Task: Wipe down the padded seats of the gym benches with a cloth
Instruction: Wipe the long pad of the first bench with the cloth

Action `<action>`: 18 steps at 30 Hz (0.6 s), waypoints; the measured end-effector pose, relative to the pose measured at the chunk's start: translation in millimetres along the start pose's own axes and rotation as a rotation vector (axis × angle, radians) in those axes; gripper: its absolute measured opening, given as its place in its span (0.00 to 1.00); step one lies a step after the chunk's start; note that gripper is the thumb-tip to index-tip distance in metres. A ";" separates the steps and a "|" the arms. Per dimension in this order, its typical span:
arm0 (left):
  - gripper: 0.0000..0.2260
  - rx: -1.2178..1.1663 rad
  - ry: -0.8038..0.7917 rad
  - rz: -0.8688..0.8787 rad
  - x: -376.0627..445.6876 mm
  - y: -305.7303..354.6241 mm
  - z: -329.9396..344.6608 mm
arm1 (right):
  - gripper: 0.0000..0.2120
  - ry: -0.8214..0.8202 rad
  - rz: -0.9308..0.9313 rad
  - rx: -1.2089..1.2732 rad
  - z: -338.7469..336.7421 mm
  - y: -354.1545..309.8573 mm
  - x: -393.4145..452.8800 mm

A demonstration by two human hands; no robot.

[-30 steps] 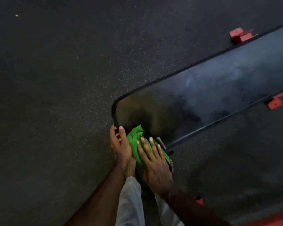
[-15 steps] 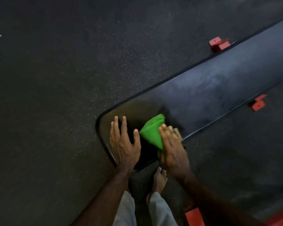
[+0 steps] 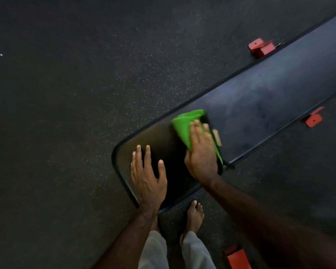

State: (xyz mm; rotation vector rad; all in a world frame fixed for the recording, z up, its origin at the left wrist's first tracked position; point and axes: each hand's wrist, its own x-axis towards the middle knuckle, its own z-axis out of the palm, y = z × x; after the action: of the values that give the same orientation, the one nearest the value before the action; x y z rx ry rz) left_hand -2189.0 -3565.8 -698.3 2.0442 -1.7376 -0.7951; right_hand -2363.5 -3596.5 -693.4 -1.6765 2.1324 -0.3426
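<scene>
A long black padded bench seat (image 3: pixel 270 90) runs from the lower middle to the upper right. A folded green cloth (image 3: pixel 184 125) lies on its near part. My right hand (image 3: pixel 201 152) presses flat on the cloth with straight fingers. My left hand (image 3: pixel 146 175) rests flat on the near end of the pad, fingers spread, a hand's width left of the cloth. The lower part of the cloth is hidden under my right hand.
Red frame feet of the bench (image 3: pixel 260 48) (image 3: pixel 313 119) stick out on both sides of the pad, and another red part (image 3: pixel 237 258) lies by my bare feet (image 3: pixel 194 216). Dark speckled rubber floor (image 3: pixel 66 113) surrounds the bench.
My right hand has slid the cloth from the pad's near end up along the seat. My left hand has come off the edge and now lies flat on the pad.
</scene>
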 end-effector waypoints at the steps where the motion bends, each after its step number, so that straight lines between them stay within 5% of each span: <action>1: 0.27 -0.004 0.005 -0.003 0.7 1.9 0.4 | 0.41 -0.069 -0.169 -0.045 -2.8 4.4 7.8; 3: 0.26 -0.018 0.004 -0.017 0.9 4.4 -0.5 | 0.39 -0.113 -0.319 -0.109 -17.9 24.3 31.7; 8: 0.27 0.017 -0.028 -0.071 2.7 14.1 -5.5 | 0.40 0.047 0.116 0.043 -18.5 17.5 33.7; 13: 0.26 -0.014 -0.019 -0.066 12.4 40.5 -8.5 | 0.42 -0.286 -0.275 0.091 -10.5 16.9 -22.0; 18: 0.25 -0.183 -0.085 -0.049 -0.9 65.7 -26.9 | 0.32 -0.392 -0.061 0.455 -50.9 26.5 -63.3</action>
State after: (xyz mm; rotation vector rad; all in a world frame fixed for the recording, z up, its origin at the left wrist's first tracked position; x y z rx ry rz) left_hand -2224.2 -3580.2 -638.4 1.9631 -1.5984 -1.0294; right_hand -2397.3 -3531.6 -649.4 -1.4077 1.5784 -0.4370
